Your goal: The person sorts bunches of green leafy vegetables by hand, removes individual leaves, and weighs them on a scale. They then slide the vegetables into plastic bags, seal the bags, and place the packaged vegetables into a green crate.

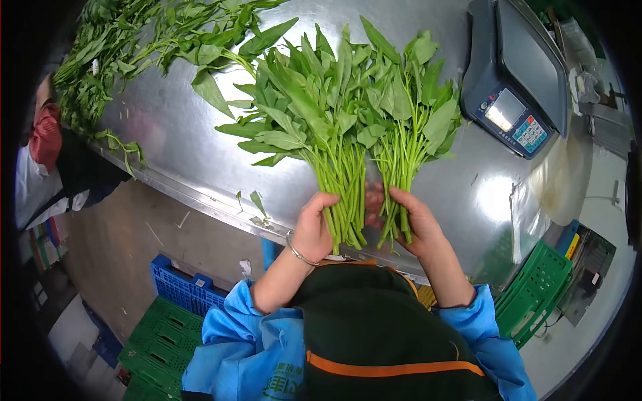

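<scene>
My left hand (315, 226) is wrapped round the stems of a large bunch of water spinach (338, 174), thumb over the front and fingers hidden behind. A smaller bunch of the same greens (402, 167) is gripped at its lower stems by my right hand (416, 220). Both bunches stand side by side over the metal table (207, 157), cut ends toward me and leaves pointing away. Their leaves touch, while a narrow gap separates the stems. A metal bangle (299, 250) circles my left wrist.
More loose greens (167, 40) lie heaped at the back left. A digital scale (518, 73) stands at the right, with clear plastic bags (525, 220) near the table edge. Green crates (538, 287) and a blue crate (184, 284) sit below. Another person's red sleeve (45, 137) shows far left.
</scene>
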